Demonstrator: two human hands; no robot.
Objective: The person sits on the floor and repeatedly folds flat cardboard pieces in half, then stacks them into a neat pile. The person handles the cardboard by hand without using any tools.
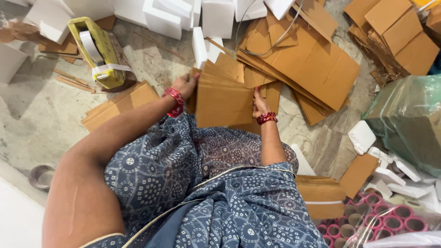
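Both hands grip one stack of flat cardboard sheets (pixel 223 103) held upright before my lap: my left hand (pixel 186 85) closed on its left edge, my right hand (pixel 258 106) pinching its right edge. Beyond it more cardboard (pixel 317 64) lies spread on the floor (pixel 32 110), and a yellow tape dispenser (pixel 98 50) sits near my left hand.

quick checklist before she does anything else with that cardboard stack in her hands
1. Left hand on the stack's left edge: ok.
2. Right hand on the right edge: ok.
3. Cardboard stack squared up: not ok, sheets fan out at the top.
4. Yellow tape dispenser close by on the floor: ok.
5. Floor beyond the stack free: not ok, loose cardboard sheets and white foam blocks lie there.
6. Sheet count in the stack: cannot tell.
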